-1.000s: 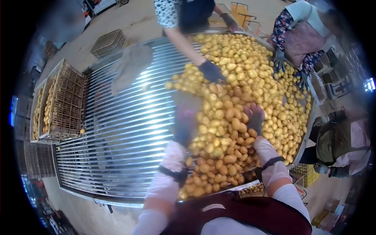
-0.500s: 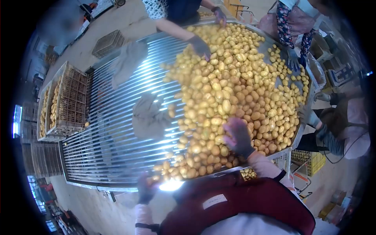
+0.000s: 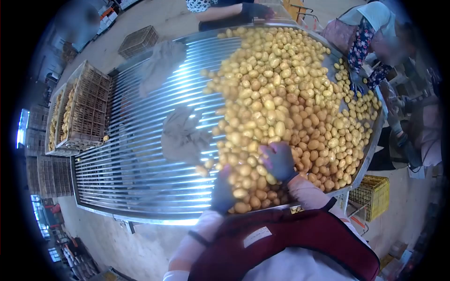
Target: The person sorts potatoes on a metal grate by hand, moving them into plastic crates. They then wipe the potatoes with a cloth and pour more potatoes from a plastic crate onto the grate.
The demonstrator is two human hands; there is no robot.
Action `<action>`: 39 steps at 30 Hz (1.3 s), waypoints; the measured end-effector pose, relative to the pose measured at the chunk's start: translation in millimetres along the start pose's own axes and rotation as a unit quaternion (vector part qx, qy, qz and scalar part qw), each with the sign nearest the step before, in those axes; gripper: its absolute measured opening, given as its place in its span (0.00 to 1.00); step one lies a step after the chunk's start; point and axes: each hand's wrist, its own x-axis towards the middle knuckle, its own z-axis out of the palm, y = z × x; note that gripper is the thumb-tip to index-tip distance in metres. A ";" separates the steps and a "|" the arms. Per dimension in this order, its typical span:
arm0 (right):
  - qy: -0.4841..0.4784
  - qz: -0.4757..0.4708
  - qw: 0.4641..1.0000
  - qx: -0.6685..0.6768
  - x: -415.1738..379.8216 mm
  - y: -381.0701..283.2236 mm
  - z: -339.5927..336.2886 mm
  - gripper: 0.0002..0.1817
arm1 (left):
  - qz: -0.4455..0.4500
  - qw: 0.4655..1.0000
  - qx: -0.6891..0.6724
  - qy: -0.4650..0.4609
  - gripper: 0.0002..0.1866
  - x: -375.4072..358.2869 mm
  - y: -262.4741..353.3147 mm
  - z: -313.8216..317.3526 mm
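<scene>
A large heap of yellow potatoes (image 3: 281, 93) covers the right side of a slatted metal sorting table (image 3: 117, 187). At the heap's near edge my left hand (image 3: 222, 193), in a dark glove, lies flat against the potatoes, its outline blurred. To its right, my gloved right hand (image 3: 280, 161) rests on top of the heap, fingers apart and curved over potatoes. Several potatoes lie between the two hands. Both palms are hidden.
Crates of potatoes (image 3: 84, 110) stand at the table's left end. Two grey cloth-like pieces (image 3: 185, 136) lie on the slats. A co-worker's gloved hand (image 3: 258, 10) is at the far edge, another's (image 3: 358, 84) at the right. A yellow crate (image 3: 370, 196) stands at lower right.
My left hand has moved right and up from the table's near edge to the potatoes. My right hand has shifted slightly left. The co-worker opposite has drawn a hand back from the heap.
</scene>
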 end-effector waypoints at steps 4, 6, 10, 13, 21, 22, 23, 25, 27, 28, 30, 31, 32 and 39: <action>0.072 0.090 0.986 -0.118 -2.0 30.5 -24.5 0.23 | -0.015 0.999 -0.046 0.013 0.49 24.4 37.6 2.0; 0.210 0.096 0.971 -0.069 -9.8 70.5 -17.3 0.26 | 0.036 0.999 0.000 -0.028 0.62 32.6 -8.2 37.3; 0.253 0.159 0.952 -0.069 -44.0 56.2 -52.5 0.29 | 0.107 0.992 -0.025 -0.058 0.58 39.5 -21.9 37.3; 0.301 0.148 0.932 -0.140 -117.7 56.1 -72.5 0.26 | 0.125 0.979 -0.156 -0.045 0.47 25.5 -21.1 6.3; 0.261 0.450 0.815 -0.255 -306.0 26.1 -83.8 0.27 | 0.156 0.982 -0.084 0.069 0.32 16.1 -14.2 -64.9; 0.285 0.414 0.840 -0.204 -299.1 26.6 -74.0 0.26 | 0.098 0.982 -0.151 0.061 0.31 19.4 5.1 -71.7; 0.308 0.376 0.861 -0.151 -288.0 25.6 -65.6 0.26 | 0.146 0.983 -0.082 0.075 0.31 26.4 13.6 -61.7; 0.236 0.318 0.916 -0.057 -229.3 13.1 -69.4 0.20 | 0.239 0.964 0.061 0.099 0.31 37.8 17.1 -38.5; 0.259 0.135 0.950 -0.107 -188.5 24.0 -33.8 0.17 | 0.290 0.955 0.005 0.060 0.31 39.1 16.2 -8.2; 0.164 0.106 0.974 -0.117 -154.1 10.0 -45.1 0.18 | 0.254 0.965 -0.002 0.056 0.31 36.5 28.4 -10.3; 0.158 0.135 0.973 -0.100 -138.4 28.7 -15.5 0.22 | 0.206 0.976 -0.061 0.035 0.29 36.9 13.7 -10.5; 0.154 0.152 0.972 -0.092 -131.8 38.5 -0.3 0.24 | 0.182 0.979 -0.091 0.024 0.29 36.4 6.9 -11.7; 0.174 0.149 0.969 -0.096 -124.8 51.0 4.4 0.21 | 0.171 0.977 -0.117 0.054 0.27 28.7 4.3 -16.8; 0.101 0.264 0.947 0.149 -93.9 2.5 -28.0 0.12 | 0.336 0.933 0.047 0.124 0.26 9.7 -37.2 -23.8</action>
